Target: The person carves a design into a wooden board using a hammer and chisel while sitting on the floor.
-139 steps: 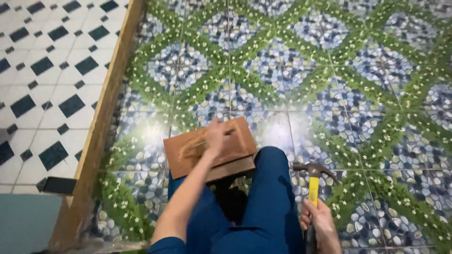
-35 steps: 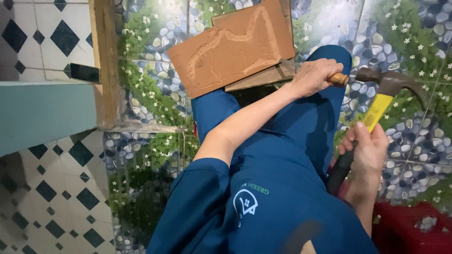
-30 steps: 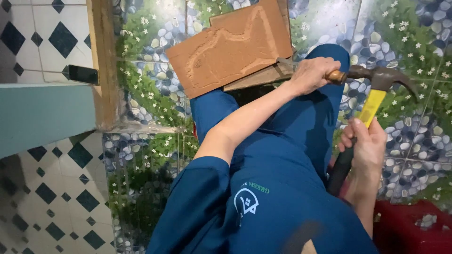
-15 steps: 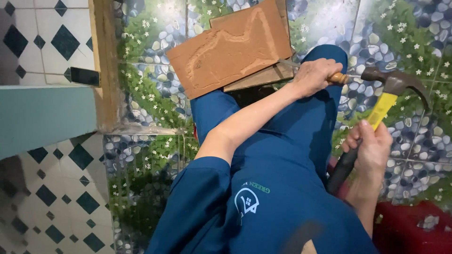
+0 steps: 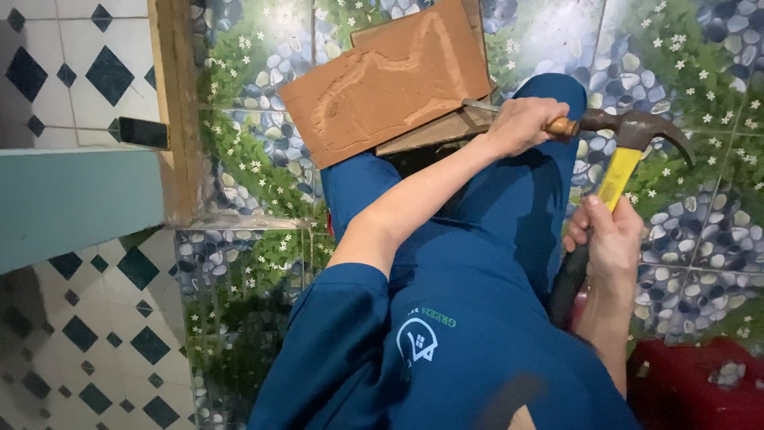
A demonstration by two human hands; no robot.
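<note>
Left arm extended across the lap; left hand (image 5: 521, 123) clamped on a wooden-handled chisel (image 5: 509, 115) against the wood board's (image 5: 390, 84) right edge. Right hand (image 5: 609, 239) gripped around the hammer (image 5: 617, 159), head at the chisel's butt.

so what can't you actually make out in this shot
- Head view: chisel tip, hidden beneath the carved board.
- Chisel handle, wrapped by the left hand.
- Hammer grip, covered by the right hand.
- Red box, cut off by the frame's bottom edge.
</note>
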